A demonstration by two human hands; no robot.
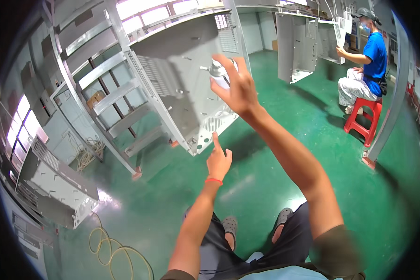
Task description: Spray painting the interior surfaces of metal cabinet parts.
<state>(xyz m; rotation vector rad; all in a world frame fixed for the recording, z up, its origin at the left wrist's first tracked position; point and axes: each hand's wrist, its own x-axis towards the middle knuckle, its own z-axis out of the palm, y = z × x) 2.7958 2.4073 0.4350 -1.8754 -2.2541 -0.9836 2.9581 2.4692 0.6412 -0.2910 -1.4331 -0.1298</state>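
Head view: right hand (pixel 241 91) curls around a spray can (pixel 220 74) before a grey housing (pixel 191 81); left hand (pixel 219 162), index finger extended, points at its lower edge. A loose grip could drop the can; a bump could jar the housing.

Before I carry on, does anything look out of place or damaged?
Mainly the yellow hose: it lies in loose loops on the green floor, left of the feet, perhaps a trip risk. The spray can in the right hand and the grey cabinet near the left hand show no obvious damage.
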